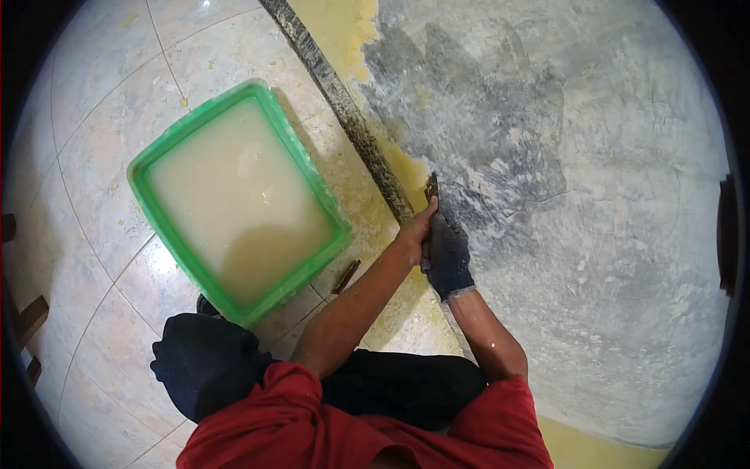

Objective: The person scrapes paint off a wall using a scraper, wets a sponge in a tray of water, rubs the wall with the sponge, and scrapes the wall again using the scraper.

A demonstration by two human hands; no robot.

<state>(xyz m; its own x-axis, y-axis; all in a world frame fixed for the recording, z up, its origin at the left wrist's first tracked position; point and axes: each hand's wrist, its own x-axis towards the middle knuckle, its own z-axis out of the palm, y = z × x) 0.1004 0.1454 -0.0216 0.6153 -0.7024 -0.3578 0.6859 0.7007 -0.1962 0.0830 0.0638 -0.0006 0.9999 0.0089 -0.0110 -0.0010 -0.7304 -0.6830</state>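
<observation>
My right hand [449, 252], in a dark glove, is wrapped round the handle of a scraper [431, 186]. The narrow dark blade touches the wall [516, 117] where yellow paint meets bare grey plaster. Just beside it, my bare left hand [416, 229] is closed at the base of the blade, fingers on the same tool. Around the blade the grey surface looks dark and wet, and rough yellow edges run up to its left.
A green basin [334, 219] of cloudy water stands on the tiled floor [101, 211] to the left. A dark baseboard strip [344, 102] runs along the wall's foot. A small brown piece [346, 277] lies near the basin. Brown wooden parts [33, 319] show at far left.
</observation>
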